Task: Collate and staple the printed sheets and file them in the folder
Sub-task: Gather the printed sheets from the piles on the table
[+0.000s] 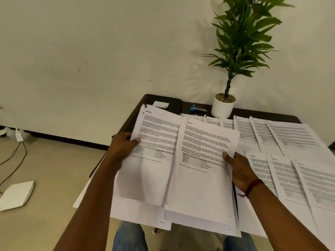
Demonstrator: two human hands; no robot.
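A: Starting with the left hand [123, 147]: released or grasping?

B: Grasping. Pinches the left bundle [154, 160] of printed sheets at its left edge, thumb on the top page, fingers curled behind.

A: And the right hand [239, 171]?

B: Grasping as well. Clamps the right bundle [204, 169] at its right edge, thumb on top. Wears a red thread [252, 186] round the wrist.

A: Where, taking the white pot [222, 107] as the mark?

B: Raised in front of the pot and to its left. Held side by side, with the right bundle's inner edge over the left one's.

A: Stapler?

B: Blue stapler [198, 108], just left of the pot, lying on the dark desk [262, 114] by the wall.

A: Folder?

B: Black folder [174, 104], further left of the pot, flat at the desk's back corner, with a small card [161, 104] on its cover.

A: Anything else on the desk?

B: More printed pages in two overlapping rows: the far row [282, 134] in front of the pot and to its right, the near row [293, 182] further forward again. Text too small to read.

A: Off the desk?

B: Far left of the pot, down on the floor: a flat white box [16, 194].
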